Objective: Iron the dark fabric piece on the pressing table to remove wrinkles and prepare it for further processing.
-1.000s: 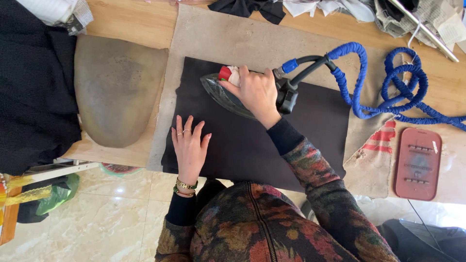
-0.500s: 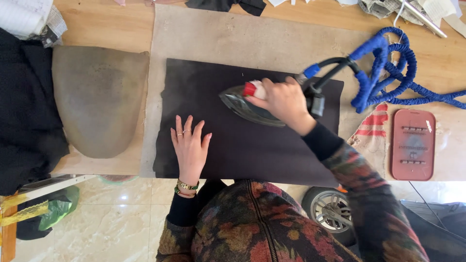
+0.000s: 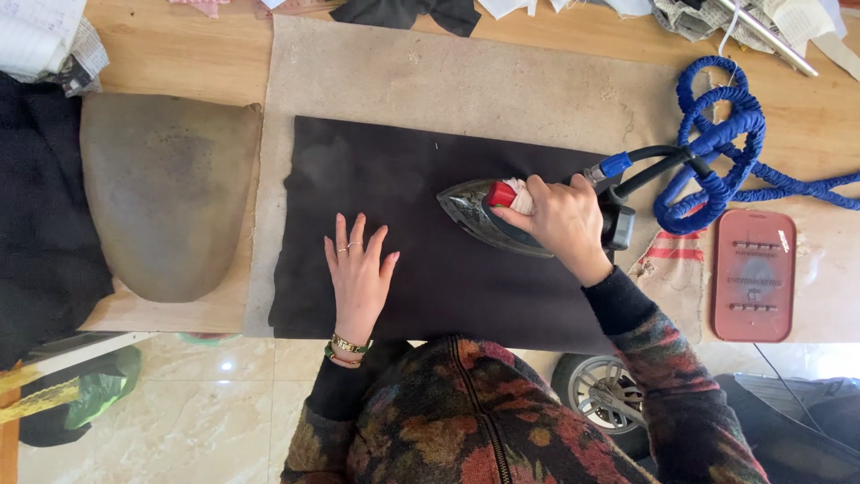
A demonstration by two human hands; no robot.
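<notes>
1. Right hand [image 3: 557, 220] clamped round handle of steam iron [image 3: 502, 218]; iron sits flat on dark fabric [image 3: 412, 179], mid-table, toward right half of the cloth.
2. Iron's long axis runs w/ table's long edges, tip pointing to left edge.
3. Left hand [image 3: 360, 273] fingers spread, palm flat on fabric, holding nothing; lies ahead of tip, nearer front edge, apart from iron.
4. Blue hose [image 3: 717, 152] coils toward right rear corner.

Floral dark sleeves, gold bracelet [image 3: 348, 348]
</notes>
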